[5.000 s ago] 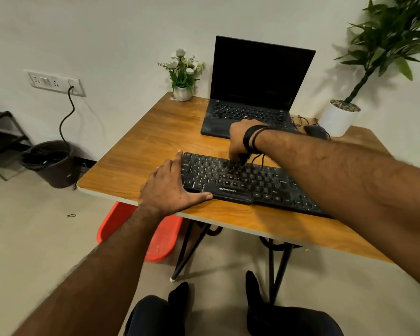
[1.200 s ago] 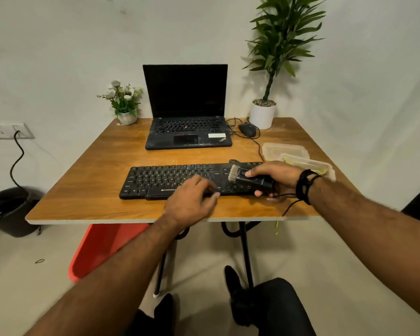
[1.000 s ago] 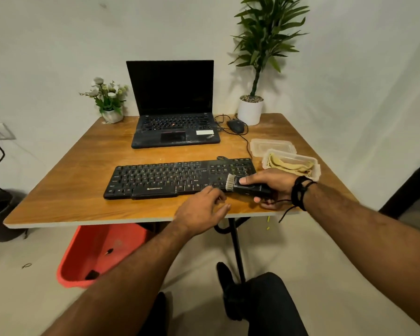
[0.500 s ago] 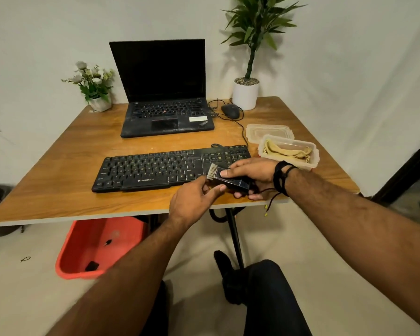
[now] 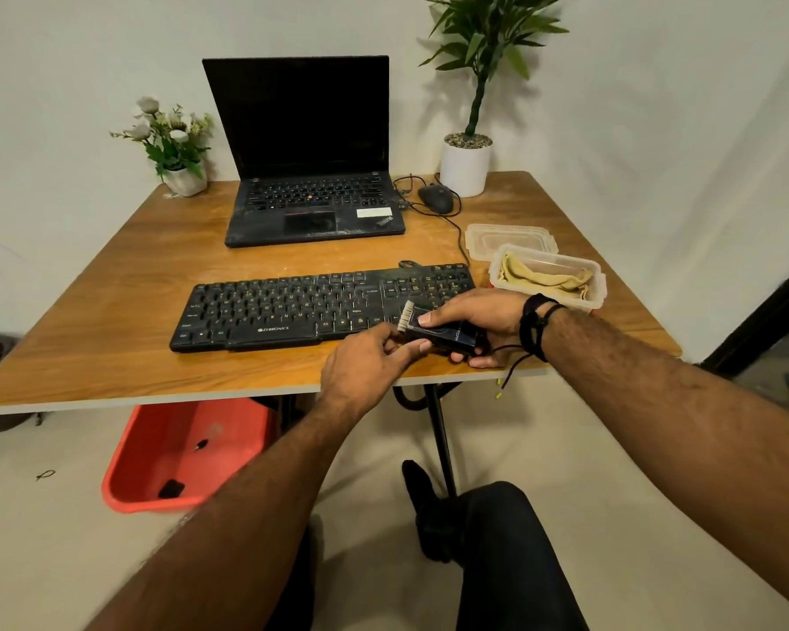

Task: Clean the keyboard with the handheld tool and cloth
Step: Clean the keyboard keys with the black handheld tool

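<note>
Camera pulled back, wooden table (image 5: 110, 321) (scuffed), pale wall (image 5: 87, 47)

Five seconds ago the right hand (image 5: 477, 318) pressed the handheld tool (image 5: 438, 332) on the keyboard (image 5: 292, 311); now it holds the tool above the keyboard's right near corner. The left hand (image 5: 365, 366) has left the keyboard's left end and now touches the tool near its bristles.

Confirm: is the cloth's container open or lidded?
Open. The container has no lid on; its lid lies behind it, and the cloth shows inside.
</note>
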